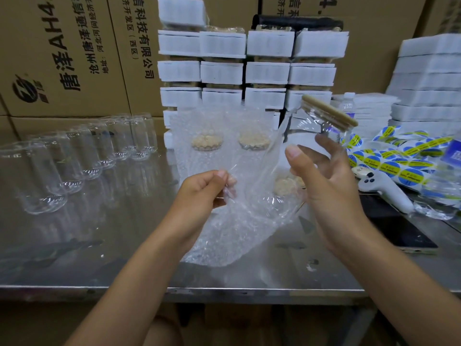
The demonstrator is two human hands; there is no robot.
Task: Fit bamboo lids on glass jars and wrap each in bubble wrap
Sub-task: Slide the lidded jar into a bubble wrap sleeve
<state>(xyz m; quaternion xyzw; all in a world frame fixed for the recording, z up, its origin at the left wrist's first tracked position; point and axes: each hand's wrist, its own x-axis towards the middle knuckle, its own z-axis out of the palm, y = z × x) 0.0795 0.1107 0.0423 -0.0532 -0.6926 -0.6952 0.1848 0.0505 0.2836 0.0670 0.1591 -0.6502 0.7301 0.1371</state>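
— Broadly, what fills the frame?

— Printed cardboard cartons (62, 58) wall off the back. Before them runs a steel desk (99, 245), its near edge crossing the bottom of the view. Stacks of white foam-wrapped packs (269, 43) stand at the desk's rear centre, with more piled at far right.

— And the work itself?

— A clear sheet of bubble wrap (224, 233) is held up over the middle of the desk, its lower end drooping to the steel. The left grip (207, 191) is clamped on the sheet's left edge, thumb against curled fingers. Well to the left, a row of clear glass jars (74, 158) runs back along the desk.

— Where is the lidded jar (314, 128)?

— Off the desk, just right of the sheet and tilted. The right grip (326, 176) is closed around its lower body, thumb on one side and fingers on the other. A bamboo lid (329, 112) sits on its mouth, facing up and to the right.

— Anything smaller?

— Rolls of blue-and-yellow stickers (399, 158) lie at the right, with a white handheld controller (381, 186) in front of them and a dark phone (399, 228) flat beside the right forearm. Tan discs (207, 142) show through the wrap — too blurred to tell more.
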